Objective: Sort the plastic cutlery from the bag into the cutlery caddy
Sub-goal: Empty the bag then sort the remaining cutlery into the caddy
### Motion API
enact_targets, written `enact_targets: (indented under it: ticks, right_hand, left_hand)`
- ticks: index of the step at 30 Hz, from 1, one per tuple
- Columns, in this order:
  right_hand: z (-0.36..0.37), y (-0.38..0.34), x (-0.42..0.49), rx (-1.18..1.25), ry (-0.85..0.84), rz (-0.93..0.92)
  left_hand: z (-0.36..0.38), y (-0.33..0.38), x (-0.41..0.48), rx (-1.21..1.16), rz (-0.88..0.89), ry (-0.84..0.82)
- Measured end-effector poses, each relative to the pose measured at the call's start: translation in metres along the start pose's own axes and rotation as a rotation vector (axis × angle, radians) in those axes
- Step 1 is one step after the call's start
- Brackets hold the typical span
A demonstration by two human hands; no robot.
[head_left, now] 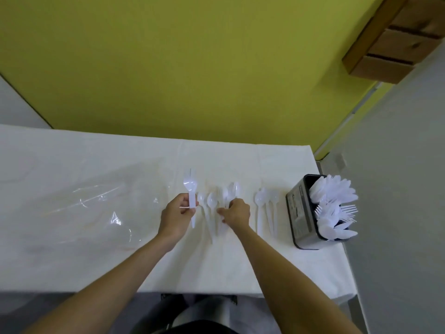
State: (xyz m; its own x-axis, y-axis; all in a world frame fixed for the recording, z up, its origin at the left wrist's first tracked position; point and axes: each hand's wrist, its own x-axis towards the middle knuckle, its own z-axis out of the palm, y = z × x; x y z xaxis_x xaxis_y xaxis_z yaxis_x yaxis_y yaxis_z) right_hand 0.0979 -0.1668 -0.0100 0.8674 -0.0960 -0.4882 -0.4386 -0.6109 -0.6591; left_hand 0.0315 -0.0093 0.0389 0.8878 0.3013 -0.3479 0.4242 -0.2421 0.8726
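Mostly done, by the look of it. Caddy [304,213] at the table's [72,153] right edge is already packed: fork tines and rounded ends stick out of separate sections, blurry. Clear bag [96,208] lies flat on the left, looks empty. Left hand [178,215] closed around a fork [190,189], tines up, maybe more pieces with it, can't tell. Right hand [237,212] fingers curled down onto a small mixed pile [228,192], gripping some handles. Loose spoons [209,203] lie between the hands; another pair of spoons [265,201] lies nearer the caddy. Left: roughly a dozen pieces to drop in.
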Motion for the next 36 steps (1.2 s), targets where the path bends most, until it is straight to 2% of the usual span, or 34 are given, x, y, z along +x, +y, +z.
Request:
enact_targets:
  ticks: [7,11,14,17,21,26,30,36]
  right_hand:
    - [0.009,0.001,0.012,-0.036,-0.018,0.05]
    - [-0.014,-0.003,-0.008,0.195,0.019,0.04]
    - [-0.049,-0.002,-0.034,0.416,0.073,-0.079]
    - [-0.1,0.003,-0.059,0.633,0.101,-0.139]
    - [-0.169,0.009,-0.084,0.76,0.159,-0.15]
    - [-0.217,0.02,-0.077,0.709,0.344,-0.017]
    - [-0.245,0.035,-0.065,0.663,0.43,0.092]
    - [-0.264,0.042,-0.055,0.672,0.45,0.057]
  left_hand:
    - [-0.018,-0.013,0.002,-0.005,-0.032,-0.034]
    - [-0.008,-0.006,0.006,0.011,-0.011,-0.081]
    - [0.01,0.006,0.011,0.004,0.022,-0.122]
    - [0.037,0.026,0.012,-0.024,0.058,-0.183]
    - [0.075,0.055,0.005,-0.053,0.132,-0.277]
    - [0.115,0.082,-0.012,-0.122,0.182,-0.339]
    - [0.143,0.093,-0.022,-0.155,0.196,-0.369]
    - [0.184,0.107,-0.033,-0.145,0.166,-0.33]
